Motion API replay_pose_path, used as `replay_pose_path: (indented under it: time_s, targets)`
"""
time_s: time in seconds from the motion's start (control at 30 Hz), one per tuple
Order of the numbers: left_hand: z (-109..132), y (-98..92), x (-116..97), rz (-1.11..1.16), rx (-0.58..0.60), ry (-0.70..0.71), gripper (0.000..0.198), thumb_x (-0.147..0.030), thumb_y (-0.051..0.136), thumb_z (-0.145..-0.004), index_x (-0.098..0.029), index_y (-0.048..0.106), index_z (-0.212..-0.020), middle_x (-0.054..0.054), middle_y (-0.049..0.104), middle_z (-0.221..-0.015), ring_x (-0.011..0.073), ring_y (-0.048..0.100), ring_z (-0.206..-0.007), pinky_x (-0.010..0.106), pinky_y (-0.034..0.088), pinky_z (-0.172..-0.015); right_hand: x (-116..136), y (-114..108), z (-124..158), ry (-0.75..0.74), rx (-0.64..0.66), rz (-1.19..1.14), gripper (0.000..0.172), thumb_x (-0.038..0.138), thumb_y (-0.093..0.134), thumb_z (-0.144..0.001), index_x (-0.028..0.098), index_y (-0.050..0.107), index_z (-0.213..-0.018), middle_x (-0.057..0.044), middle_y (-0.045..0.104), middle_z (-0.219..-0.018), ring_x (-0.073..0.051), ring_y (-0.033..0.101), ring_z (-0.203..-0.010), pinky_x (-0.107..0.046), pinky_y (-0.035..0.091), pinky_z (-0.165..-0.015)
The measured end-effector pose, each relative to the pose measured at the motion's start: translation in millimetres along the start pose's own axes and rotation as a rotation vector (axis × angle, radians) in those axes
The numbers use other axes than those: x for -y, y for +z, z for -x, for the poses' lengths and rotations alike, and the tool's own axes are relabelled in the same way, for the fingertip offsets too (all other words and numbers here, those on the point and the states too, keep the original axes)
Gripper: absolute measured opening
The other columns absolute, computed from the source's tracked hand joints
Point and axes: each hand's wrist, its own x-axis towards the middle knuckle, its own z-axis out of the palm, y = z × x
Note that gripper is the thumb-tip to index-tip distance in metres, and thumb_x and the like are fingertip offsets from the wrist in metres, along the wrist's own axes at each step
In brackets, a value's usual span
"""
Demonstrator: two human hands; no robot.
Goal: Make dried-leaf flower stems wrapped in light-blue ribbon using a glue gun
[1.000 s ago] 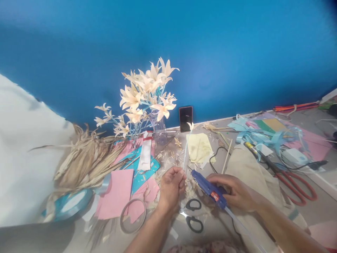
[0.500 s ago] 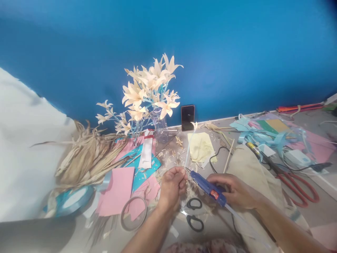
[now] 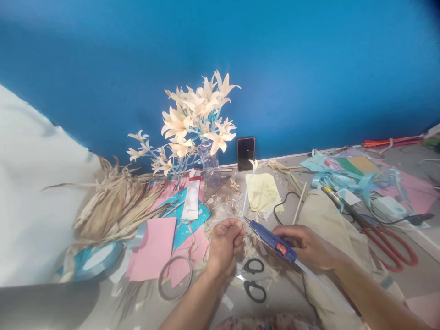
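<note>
My left hand (image 3: 225, 240) pinches the lower end of a thin pale-blue flower stem (image 3: 245, 198), which stands upright and carries a small cream flower (image 3: 253, 164) on top. In my right hand (image 3: 305, 245) is a blue hot glue gun (image 3: 271, 238), its nozzle close to the stem's lower end by my left fingertips. Whether the nozzle touches the stem I cannot tell. A clear glue stick (image 3: 326, 286) sticks out of the gun's back. Black-handled scissors (image 3: 254, 279) lie on the table below the gun, their blades partly hidden by scraps.
A vase (image 3: 209, 167) of cream flowers and a phone (image 3: 245, 153) stand by the blue wall. Dried husks (image 3: 110, 206), pink paper (image 3: 154, 250), a tape roll (image 3: 175, 277) and blue ribbon (image 3: 92, 261) lie left. Red-handled shears (image 3: 390, 245) and beige cloth (image 3: 319, 224) lie right.
The glue gun has shifted very slightly to the right, its nozzle a little away from my left fingertips. My left hand keeps its pinch on the stem.
</note>
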Motion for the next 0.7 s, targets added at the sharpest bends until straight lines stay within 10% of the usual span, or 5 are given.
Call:
replay_pose_path:
  time_s: [0.7]
  targets:
    - [-0.9, -1.5, 1.6, 0.000, 0.013, -0.028, 0.041, -0.045, 0.082, -0.064, -0.015, 0.055, -0.064, -0.008, 0.041, -0.047, 0.0017, 0.024, -0.038, 0.016, 0.011, -0.037, -7.6, -4.3, -0.9, 0.046, 0.006, -0.063, 0.037, 0.046, 0.069, -0.085, 0.016, 0.074, -0.105, -0.009, 0.074, -0.098, -0.025, 0.067, -0.088, -0.031, 0.053, -0.077]
